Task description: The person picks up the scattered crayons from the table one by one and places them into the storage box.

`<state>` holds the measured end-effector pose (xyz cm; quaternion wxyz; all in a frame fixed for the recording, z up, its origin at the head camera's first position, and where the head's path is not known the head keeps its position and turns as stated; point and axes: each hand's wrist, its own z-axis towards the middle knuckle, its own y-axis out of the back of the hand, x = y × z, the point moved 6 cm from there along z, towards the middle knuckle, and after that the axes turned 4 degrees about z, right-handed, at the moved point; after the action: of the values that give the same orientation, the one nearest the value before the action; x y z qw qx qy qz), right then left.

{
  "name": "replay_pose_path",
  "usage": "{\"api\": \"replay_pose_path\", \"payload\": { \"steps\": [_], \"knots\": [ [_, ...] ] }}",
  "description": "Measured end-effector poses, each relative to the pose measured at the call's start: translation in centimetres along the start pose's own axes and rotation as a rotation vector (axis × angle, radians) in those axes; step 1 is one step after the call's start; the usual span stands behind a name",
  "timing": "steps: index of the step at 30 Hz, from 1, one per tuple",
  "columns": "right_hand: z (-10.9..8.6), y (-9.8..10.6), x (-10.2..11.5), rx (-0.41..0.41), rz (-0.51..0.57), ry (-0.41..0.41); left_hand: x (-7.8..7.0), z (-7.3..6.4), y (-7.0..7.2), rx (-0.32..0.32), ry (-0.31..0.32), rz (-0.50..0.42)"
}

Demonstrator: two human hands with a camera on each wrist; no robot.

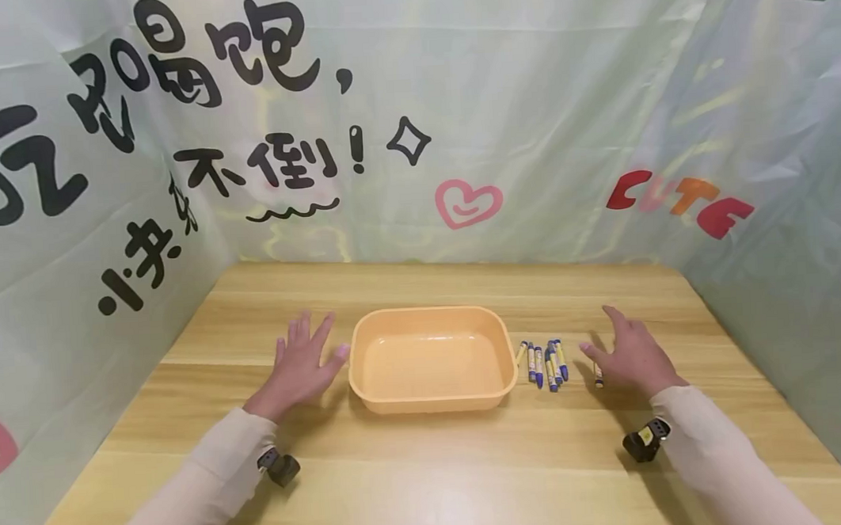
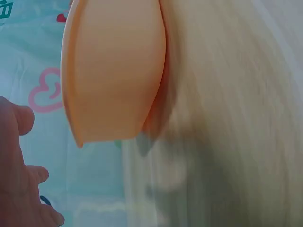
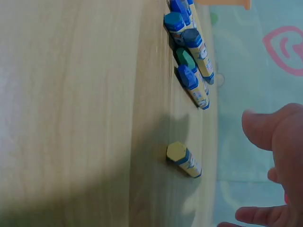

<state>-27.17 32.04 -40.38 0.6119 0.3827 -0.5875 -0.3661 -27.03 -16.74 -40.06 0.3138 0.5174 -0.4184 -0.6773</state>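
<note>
An orange plastic basin (image 1: 435, 404) stands on the wooden table, with nothing visible inside it. My left hand (image 1: 298, 372) is spread just left of the basin and holds nothing; the left wrist view shows the basin's side wall (image 2: 113, 71) beyond the fingers. Several crayons (image 1: 550, 367) with blue and cream wrappers lie in a loose cluster right of the basin. My right hand (image 1: 635, 354) hovers with thumb and fingers apart and grips nothing. A single crayon with a yellow end (image 3: 182, 158) lies below it, apart from the cluster, partly hidden by the hand in the head view.
The wooden table (image 1: 432, 476) reaches to fabric walls on the left, back and right. Black lettering and a pink heart (image 1: 469, 204) are printed on the back cloth. A small black camera (image 1: 280, 466) is strapped to each wrist.
</note>
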Motion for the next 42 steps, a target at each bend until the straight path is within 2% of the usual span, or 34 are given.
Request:
{"api": "replay_pose_path", "payload": {
  "steps": [7, 14, 18, 22, 31, 35, 42],
  "knots": [
    [0.1, -0.2, -1.0, 0.029, 0.032, -0.041, -1.2, 0.5, -1.4, 0.050, -0.054, -0.040],
    [0.1, -1.3, -1.2, 0.102, 0.028, -0.071, -1.9, 0.3, -2.7, 0.103, -0.091, -0.028],
    [0.1, -1.5, -1.3, 0.128, 0.031, -0.084, -2.1, 0.2, -3.1, 0.124, -0.097, -0.034],
    [0.1, -1.5, -1.2, 0.124, 0.019, -0.068, -2.1, 0.4, -3.3, 0.143, -0.077, -0.032],
    [0.5, -1.7, -1.1, 0.113, -0.017, -0.026, -1.9, 1.1, -3.3, 0.150, -0.034, -0.074],
    [0.6, -1.8, -1.1, 0.130, -0.009, -0.039, -2.0, 1.5, -3.3, 0.136, -0.031, -0.094],
    [0.6, -1.6, -0.6, 0.140, 0.050, -0.046, -2.2, 2.4, -2.8, 0.067, -0.006, -0.225]
  ]
}}
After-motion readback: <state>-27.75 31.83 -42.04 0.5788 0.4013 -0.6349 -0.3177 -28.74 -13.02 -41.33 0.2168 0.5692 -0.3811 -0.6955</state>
